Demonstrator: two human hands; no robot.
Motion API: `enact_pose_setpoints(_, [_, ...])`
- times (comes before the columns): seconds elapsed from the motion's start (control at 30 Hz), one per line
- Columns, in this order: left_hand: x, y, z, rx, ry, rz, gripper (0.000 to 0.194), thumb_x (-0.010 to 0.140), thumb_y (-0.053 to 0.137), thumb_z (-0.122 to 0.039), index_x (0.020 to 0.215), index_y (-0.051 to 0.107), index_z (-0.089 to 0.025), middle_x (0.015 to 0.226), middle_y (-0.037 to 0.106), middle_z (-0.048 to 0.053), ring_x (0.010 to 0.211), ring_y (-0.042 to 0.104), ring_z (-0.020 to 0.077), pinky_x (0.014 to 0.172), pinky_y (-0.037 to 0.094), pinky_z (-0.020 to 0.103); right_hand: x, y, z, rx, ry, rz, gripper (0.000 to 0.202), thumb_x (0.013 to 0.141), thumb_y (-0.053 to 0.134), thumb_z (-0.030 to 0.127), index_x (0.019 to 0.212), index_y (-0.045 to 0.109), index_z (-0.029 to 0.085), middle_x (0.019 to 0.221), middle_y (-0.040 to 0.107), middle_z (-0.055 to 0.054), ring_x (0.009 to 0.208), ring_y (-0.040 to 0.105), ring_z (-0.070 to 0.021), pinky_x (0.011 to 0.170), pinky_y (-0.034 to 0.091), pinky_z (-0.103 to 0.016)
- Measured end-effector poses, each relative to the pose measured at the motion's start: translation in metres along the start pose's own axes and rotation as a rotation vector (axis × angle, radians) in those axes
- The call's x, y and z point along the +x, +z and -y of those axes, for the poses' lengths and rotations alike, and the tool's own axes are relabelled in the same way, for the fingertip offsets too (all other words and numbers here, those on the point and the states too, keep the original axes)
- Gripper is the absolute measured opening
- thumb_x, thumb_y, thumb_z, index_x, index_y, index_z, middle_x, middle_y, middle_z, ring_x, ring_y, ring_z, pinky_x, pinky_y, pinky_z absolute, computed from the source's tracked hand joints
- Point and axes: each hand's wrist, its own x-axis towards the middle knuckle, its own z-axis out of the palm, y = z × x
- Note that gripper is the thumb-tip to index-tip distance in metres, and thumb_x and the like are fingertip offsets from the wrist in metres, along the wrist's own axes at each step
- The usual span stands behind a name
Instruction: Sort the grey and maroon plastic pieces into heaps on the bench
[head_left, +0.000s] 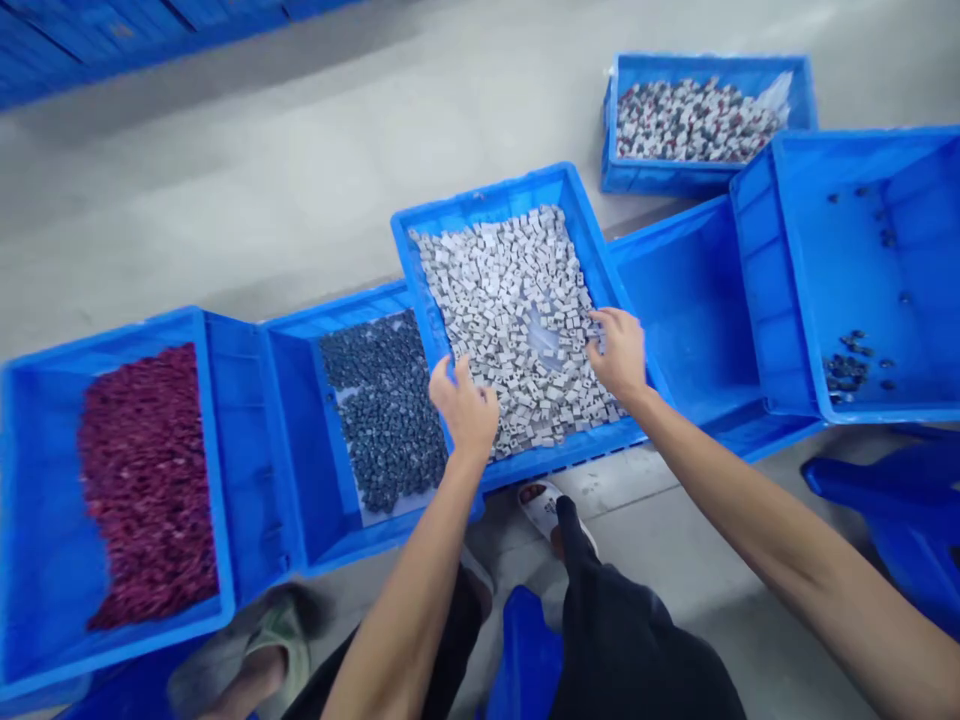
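A blue plastic bin (480, 208) full of small light-grey block-shaped pieces (499, 270) sits in front of me, propped over the neighbouring bins. Over its left side, close to the rim and the pieces, is my left hand (466, 408), its fingers spread. My right hand (621, 352) hangs at the right side of the same bin, thumb and fingers apart and curved toward the pieces. Nothing shows in either hand; whether the fingertips touch the pieces I cannot tell. A patch of clear plastic film (543, 338) shows among the pieces.
Left stand a bin of dark-grey pieces (397, 420) and a raised bin of dark-red pieces (150, 480). On the right are a blue bin (686, 310), a stacked bin (784, 270) with scattered dark pieces, and a bin of mixed pieces (694, 120). A blue stool (531, 645) is below.
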Motion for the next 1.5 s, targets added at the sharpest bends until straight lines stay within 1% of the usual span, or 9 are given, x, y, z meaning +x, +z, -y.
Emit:
enact_pose_setpoints(0.1, [0.004, 0.030, -0.021, 0.157, 0.216, 0.182, 0.064, 0.098, 0.070, -0.026, 0.162, 0.065, -0.023, 0.177, 0.050, 0.021, 0.168, 0.043, 0.0422, 0.140, 0.032, 0.059, 0.010, 0.038, 0.028, 0.030, -0.108, 0.210, 0.054, 0.104, 0.053, 0.026, 0.153, 0.073, 0.017, 0.158, 0.071, -0.020, 0.151, 0.060, -0.0360, 0.131, 0.043, -0.054])
enact_pose_setpoints(0.3, [-0.011, 0.065, -0.023, 0.191, 0.129, 0.251, 0.058, 0.104, 0.062, -0.027, 0.161, 0.068, -0.022, 0.176, 0.050, 0.022, 0.165, 0.045, 0.0420, 0.135, 0.040, 0.058, -0.013, 0.095, 0.068, -0.009, -0.048, 0.305, 0.070, 0.111, 0.049, 0.043, 0.175, 0.050, 0.017, 0.177, 0.056, -0.019, 0.165, 0.045, -0.0402, 0.141, 0.015, -0.069])
enact_pose_setpoints(0.4, [-0.030, 0.056, -0.015, 0.197, 0.076, 0.293, 0.052, 0.105, 0.061, -0.028, 0.157, 0.070, -0.023, 0.170, 0.055, 0.024, 0.161, 0.049, 0.0427, 0.134, 0.041, 0.058, -0.038, 0.092, 0.070, -0.023, -0.045, 0.334, 0.068, 0.110, 0.048, 0.039, 0.172, 0.053, 0.012, 0.174, 0.057, -0.023, 0.162, 0.047, -0.0382, 0.141, 0.018, -0.059])
enact_pose_setpoints(0.5, [-0.043, 0.042, -0.008, 0.200, -0.004, 0.348, 0.058, 0.102, 0.069, -0.035, 0.158, 0.067, -0.023, 0.163, 0.060, 0.025, 0.155, 0.051, 0.0480, 0.130, 0.042, 0.063, -0.062, 0.079, 0.069, -0.021, -0.062, 0.378, 0.059, 0.107, 0.052, 0.035, 0.162, 0.064, 0.019, 0.172, 0.059, -0.019, 0.162, 0.045, -0.0363, 0.140, 0.021, -0.056])
enact_pose_setpoints(0.7, [-0.055, 0.034, -0.006, 0.159, -0.190, 0.413, 0.059, 0.096, 0.075, -0.037, 0.154, 0.068, -0.027, 0.166, 0.059, 0.023, 0.152, 0.052, 0.0519, 0.123, 0.046, 0.068, -0.089, 0.065, 0.084, -0.020, 0.102, 0.417, 0.052, 0.106, 0.056, 0.042, 0.154, 0.071, 0.030, 0.172, 0.055, -0.019, 0.158, 0.041, -0.0476, 0.124, 0.037, -0.074])
enact_pose_setpoints(0.83, [-0.058, 0.043, -0.017, 0.096, -0.336, 0.396, 0.046, 0.106, 0.063, -0.045, 0.150, 0.068, -0.029, 0.170, 0.057, 0.022, 0.155, 0.050, 0.0538, 0.122, 0.044, 0.077, -0.085, 0.070, 0.097, -0.007, 0.343, 0.422, 0.053, 0.110, 0.048, 0.047, 0.154, 0.070, 0.029, 0.170, 0.049, -0.023, 0.151, 0.046, -0.0512, 0.118, 0.039, -0.081])
enact_pose_setpoints(1.03, [-0.050, 0.045, -0.021, -0.086, -0.415, 0.377, 0.028, 0.114, 0.051, -0.037, 0.132, 0.074, -0.033, 0.159, 0.072, 0.012, 0.148, 0.063, 0.0407, 0.125, 0.048, 0.063, -0.077, 0.078, 0.106, 0.075, 0.534, 0.448, 0.047, 0.111, 0.046, 0.046, 0.149, 0.071, 0.035, 0.164, 0.048, -0.015, 0.146, 0.050, -0.0426, 0.115, 0.047, -0.073])
enact_pose_setpoints(1.3, [-0.059, 0.054, -0.037, -0.270, -0.461, 0.317, 0.040, 0.115, 0.042, -0.026, 0.142, 0.072, -0.031, 0.167, 0.068, 0.009, 0.156, 0.060, 0.0353, 0.129, 0.047, 0.054, -0.076, 0.081, 0.085, 0.111, 0.521, 0.428, 0.044, 0.113, 0.053, 0.053, 0.149, 0.071, 0.036, 0.162, 0.050, -0.014, 0.148, 0.051, -0.0392, 0.117, 0.052, -0.060])
enact_pose_setpoints(1.5, [-0.063, 0.060, -0.073, -0.353, -0.452, 0.308, 0.044, 0.116, 0.038, -0.024, 0.140, 0.075, -0.028, 0.159, 0.074, 0.011, 0.157, 0.060, 0.0298, 0.134, 0.044, 0.048, -0.064, 0.083, 0.070, 0.092, 0.413, 0.436, 0.046, 0.111, 0.075, 0.045, 0.150, 0.069, 0.021, 0.154, 0.068, -0.014, 0.133, 0.071, -0.0333, 0.110, 0.063, -0.057])
